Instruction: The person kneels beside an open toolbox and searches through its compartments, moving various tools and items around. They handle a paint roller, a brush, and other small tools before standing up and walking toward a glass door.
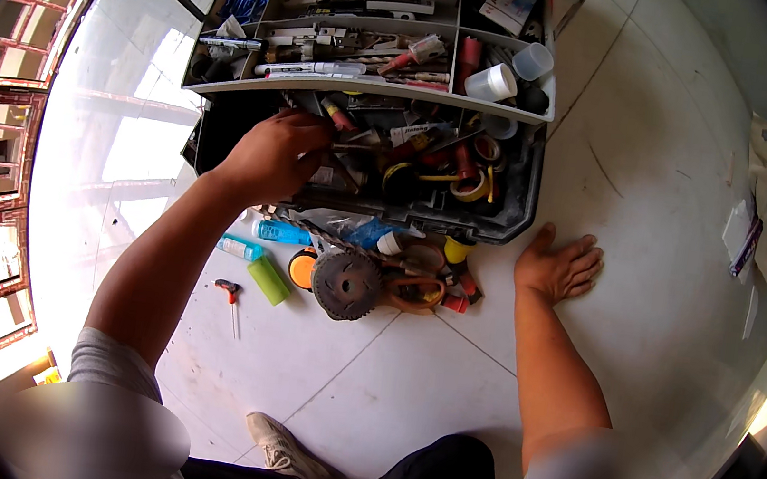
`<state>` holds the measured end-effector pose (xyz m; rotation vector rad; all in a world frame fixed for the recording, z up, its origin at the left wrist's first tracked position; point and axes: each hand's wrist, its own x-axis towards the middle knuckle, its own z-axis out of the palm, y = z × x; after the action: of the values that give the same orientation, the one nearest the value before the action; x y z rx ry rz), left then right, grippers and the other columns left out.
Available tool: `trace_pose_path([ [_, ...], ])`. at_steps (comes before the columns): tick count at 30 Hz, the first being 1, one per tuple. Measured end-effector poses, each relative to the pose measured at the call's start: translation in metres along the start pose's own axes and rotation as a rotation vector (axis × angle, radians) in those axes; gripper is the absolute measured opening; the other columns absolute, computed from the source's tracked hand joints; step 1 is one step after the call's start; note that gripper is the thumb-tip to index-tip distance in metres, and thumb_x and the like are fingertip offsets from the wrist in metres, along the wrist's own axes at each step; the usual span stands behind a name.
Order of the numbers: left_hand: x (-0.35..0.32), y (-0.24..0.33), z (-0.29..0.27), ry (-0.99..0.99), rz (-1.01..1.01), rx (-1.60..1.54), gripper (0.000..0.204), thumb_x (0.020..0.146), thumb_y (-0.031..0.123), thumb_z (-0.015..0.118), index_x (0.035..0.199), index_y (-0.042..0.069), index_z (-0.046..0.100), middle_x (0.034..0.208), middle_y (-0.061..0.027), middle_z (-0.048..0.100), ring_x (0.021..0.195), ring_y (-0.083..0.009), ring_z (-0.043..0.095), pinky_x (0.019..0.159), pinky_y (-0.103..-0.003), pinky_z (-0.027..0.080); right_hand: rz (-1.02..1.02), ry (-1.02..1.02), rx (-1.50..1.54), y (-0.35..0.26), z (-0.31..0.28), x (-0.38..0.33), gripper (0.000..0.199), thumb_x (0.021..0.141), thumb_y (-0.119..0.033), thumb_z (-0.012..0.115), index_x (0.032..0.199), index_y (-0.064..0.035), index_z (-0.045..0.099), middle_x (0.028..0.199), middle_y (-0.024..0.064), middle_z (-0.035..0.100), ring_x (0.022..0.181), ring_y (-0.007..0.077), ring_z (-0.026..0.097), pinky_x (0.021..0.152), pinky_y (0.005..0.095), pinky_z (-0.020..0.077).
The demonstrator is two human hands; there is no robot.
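We place the toolbox (531, 193) in the upper middle of the frame, dark-bodied, long axis running left to right; its front wall faces the bottom of the frame. The divided tray (373, 91) above it, pale-edged, runs the same way, tilted slightly. A thin dark rod (347, 176) sits by the left fingertips, slanting from upper left to lower right.

Left hand (274, 157): arm comes up from lower left, wrist over the toolbox's front edge, back of hand up, fingers bent down into the bottom compartment. Fingertips partly hidden; we can't tell whether they grip the rod or anything else.

Right hand (557, 266): palm down on the tiled floor (443, 381), right of centre, holding nothing we can see, fingers spread toward the upper right, just beside the toolbox's lower right corner.

Below the toolbox we log a toothed disc (346, 285), green cylinder (267, 280) and red-and-black-handled tool (229, 289), its shaft pointing down the frame.
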<state>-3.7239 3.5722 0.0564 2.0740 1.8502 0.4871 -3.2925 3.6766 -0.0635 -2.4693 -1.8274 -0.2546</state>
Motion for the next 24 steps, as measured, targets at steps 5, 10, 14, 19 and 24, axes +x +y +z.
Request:
trace_pose_path([
  [5, -0.01, -0.007, 0.02, 0.134, -0.348, -0.418, 0.017, 0.091, 0.008, 0.072, 0.106, 0.001, 0.074, 0.115, -0.0162, 0.075, 0.108, -0.0337, 0.071, 0.093, -0.039, 0.056, -0.008, 0.01, -0.019, 0.001, 0.001, 0.0, 0.092, 0.099, -0.063, 0.054, 0.164, -0.0038, 0.029, 0.17, 0.0228, 0.025, 0.159, 0.0419, 0.015, 0.127, 0.0619, 0.0109],
  [10, -0.001, -0.005, 0.008, 0.141, -0.682, -0.64, 0.018, 0.094, 0.013, 0.071, 0.107, 0.002, 0.074, 0.106, -0.0149, 0.077, 0.105, -0.0352, 0.072, 0.09, -0.039, 0.056, 0.008, -0.021, -0.002, -0.002, -0.006, -0.001, 0.092, 0.1, -0.063, 0.053, 0.165, -0.0035, 0.027, 0.17, 0.0229, 0.023, 0.159, 0.042, 0.014, 0.128, 0.0611, 0.0094],
  [14, 0.008, -0.003, 0.015, 0.312, -0.311, -0.147, 0.02, 0.09, 0.017, 0.073, 0.106, 0.005, 0.074, 0.102, -0.0178, 0.074, 0.099, -0.0383, 0.07, 0.088, -0.044, 0.056, 0.009, -0.031, 0.014, -0.004, -0.005, -0.002, 0.092, 0.1, -0.063, 0.052, 0.165, -0.0029, 0.026, 0.17, 0.0229, 0.022, 0.159, 0.0421, 0.013, 0.128, 0.0609, 0.0091],
  [19, 0.069, 0.052, 0.026, 0.003, -0.206, -0.228, 0.044, 0.09, 0.034, 0.078, 0.122, 0.005, 0.073, 0.123, -0.0245, 0.071, 0.114, -0.0431, 0.068, 0.097, -0.049, 0.055, 0.005, -0.009, 0.018, 0.002, -0.002, 0.0, 0.092, 0.1, -0.062, 0.053, 0.164, -0.0018, 0.026, 0.17, 0.0231, 0.022, 0.159, 0.0427, 0.013, 0.127, 0.0619, 0.0103],
  [24, 0.129, 0.066, 0.073, -0.3, -0.198, -0.124, 0.065, 0.091, 0.055, 0.075, 0.138, 0.01, 0.067, 0.133, -0.022, 0.068, 0.124, -0.0417, 0.064, 0.106, -0.046, 0.051, -0.013, -0.01, 0.019, 0.0, 0.001, -0.002, 0.093, 0.099, -0.062, 0.054, 0.164, -0.0016, 0.028, 0.169, 0.023, 0.023, 0.159, 0.043, 0.014, 0.127, 0.0622, 0.0115],
])
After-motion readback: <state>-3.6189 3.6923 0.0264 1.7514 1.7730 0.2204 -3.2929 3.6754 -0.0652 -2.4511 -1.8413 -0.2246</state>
